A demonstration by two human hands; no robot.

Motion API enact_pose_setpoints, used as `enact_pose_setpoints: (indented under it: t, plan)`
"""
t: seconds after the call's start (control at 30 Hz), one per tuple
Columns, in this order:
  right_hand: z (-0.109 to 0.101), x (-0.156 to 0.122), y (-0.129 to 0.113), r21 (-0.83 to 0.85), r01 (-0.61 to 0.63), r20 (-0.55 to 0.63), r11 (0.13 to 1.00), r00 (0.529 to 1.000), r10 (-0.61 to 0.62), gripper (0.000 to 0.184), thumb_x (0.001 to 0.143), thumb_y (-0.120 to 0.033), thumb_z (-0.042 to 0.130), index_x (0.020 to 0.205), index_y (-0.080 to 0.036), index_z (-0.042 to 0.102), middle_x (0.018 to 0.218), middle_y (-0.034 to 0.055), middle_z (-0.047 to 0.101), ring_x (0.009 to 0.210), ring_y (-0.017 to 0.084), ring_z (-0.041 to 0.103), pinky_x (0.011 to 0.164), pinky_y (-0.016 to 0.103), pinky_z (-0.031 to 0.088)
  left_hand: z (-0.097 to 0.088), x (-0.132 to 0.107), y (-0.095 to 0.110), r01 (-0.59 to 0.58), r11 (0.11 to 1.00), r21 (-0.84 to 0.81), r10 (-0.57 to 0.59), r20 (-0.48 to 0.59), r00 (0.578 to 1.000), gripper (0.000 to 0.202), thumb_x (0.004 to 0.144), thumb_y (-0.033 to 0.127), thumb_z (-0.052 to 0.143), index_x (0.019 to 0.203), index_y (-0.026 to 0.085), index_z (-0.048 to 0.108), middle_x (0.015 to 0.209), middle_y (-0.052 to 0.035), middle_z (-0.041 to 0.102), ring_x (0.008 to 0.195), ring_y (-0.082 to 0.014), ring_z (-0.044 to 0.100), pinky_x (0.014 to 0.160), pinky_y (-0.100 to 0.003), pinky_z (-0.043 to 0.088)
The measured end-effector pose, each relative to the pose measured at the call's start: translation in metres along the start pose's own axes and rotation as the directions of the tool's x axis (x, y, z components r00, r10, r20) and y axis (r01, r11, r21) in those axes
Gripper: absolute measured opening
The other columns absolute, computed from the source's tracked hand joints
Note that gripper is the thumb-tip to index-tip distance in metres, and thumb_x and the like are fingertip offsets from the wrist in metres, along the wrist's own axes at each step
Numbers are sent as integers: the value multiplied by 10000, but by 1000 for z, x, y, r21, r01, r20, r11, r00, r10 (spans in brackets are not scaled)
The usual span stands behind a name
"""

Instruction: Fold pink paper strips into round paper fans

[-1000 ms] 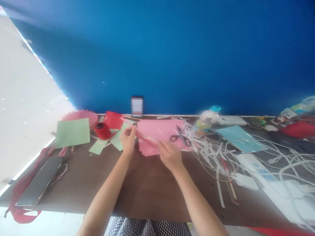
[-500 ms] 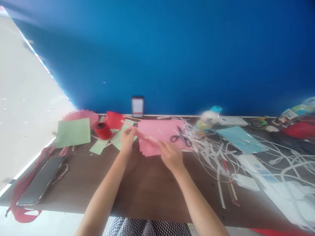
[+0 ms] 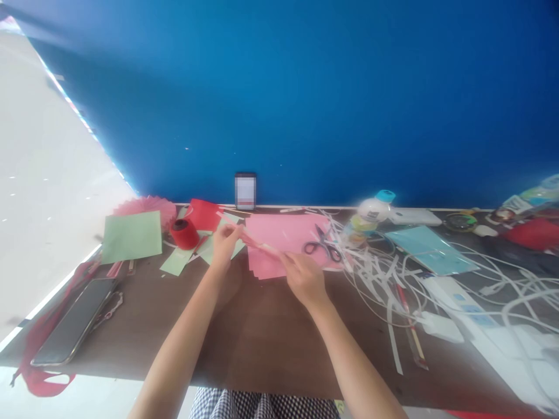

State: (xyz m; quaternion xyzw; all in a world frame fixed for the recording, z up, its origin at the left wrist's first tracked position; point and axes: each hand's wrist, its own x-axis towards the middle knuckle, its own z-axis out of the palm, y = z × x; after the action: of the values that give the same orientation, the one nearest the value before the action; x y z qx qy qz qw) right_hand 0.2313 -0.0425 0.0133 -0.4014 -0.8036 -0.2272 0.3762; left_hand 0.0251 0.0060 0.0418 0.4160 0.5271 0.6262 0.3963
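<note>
A narrow folded strip of pink paper (image 3: 264, 247) stretches between my two hands, above the table's middle. My left hand (image 3: 226, 241) is closed on its left end, fingers pinching it. At the lower right end, my right hand (image 3: 303, 273) is closed on the same strip. Behind and below it lie pink paper sheets (image 3: 288, 227) in a loose stack. Scissors (image 3: 322, 244) with dark handles rest on the right part of that stack. Left of my left hand are a red thread spool (image 3: 183, 234), red paper (image 3: 205, 213) and green paper pieces (image 3: 177, 260).
A phone (image 3: 245, 191) leans against the blue wall. Another phone (image 3: 76, 320) lies at the left beside a red strap (image 3: 35, 355). White paper strips (image 3: 371, 262), cables, a bottle (image 3: 371, 212) and a power strip (image 3: 463, 302) crowd the right side.
The view has shifted very slightly. Both hands keep the pink strip in nearly the same position.
</note>
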Motion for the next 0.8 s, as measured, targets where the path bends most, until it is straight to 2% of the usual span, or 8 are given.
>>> enact_pose_setpoints:
  t: [0.4,0.6,0.8]
  plan:
    - [-1,2,-1,-30,4,3,1000,1000,-4,314,785,-36,440,1019,-183,590,875,55,642,735,152,540,671,272,381,0,1,3,-54,996,67,48,88,995,278,655,438,599,639,169,532,638,-3,559,636,-118,543,632,-252,434]
    - [-2,4,-2,-16,-20,16,1000,1000,20,317,806,-56,406,1029,-192,586,863,60,637,744,149,544,668,271,380,4,-1,2,-86,992,90,83,40,996,262,676,418,581,632,166,522,593,9,524,589,-111,513,587,-236,411]
    - [-1,2,-1,-26,-21,15,999,1000,21,307,811,-72,413,1040,-187,583,868,68,636,750,155,542,673,270,384,9,-6,2,-88,988,125,93,-31,995,247,708,393,554,625,172,483,595,15,517,593,-109,510,611,-245,400]
